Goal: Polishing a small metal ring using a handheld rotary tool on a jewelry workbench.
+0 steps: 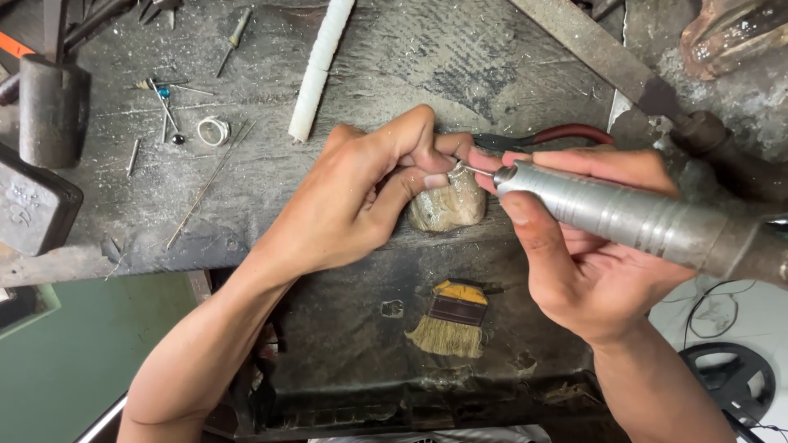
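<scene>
Your L hand (361,197), fingers pinched on a tiny workpiece above the bench peg (447,205); R hand (591,246), clamped on rotary handpiece (616,215), long axis pointing left, bur at the pinch.

Bench centre open btwn white rod (320,70) & file (591,49); pliers (546,137) block right, metal block (33,205) blocks left.

Small brush (449,321) lies on lower tray. White stick (320,61) & ring (213,130) on dusty bench; red-handled pliers (546,135) near.
</scene>
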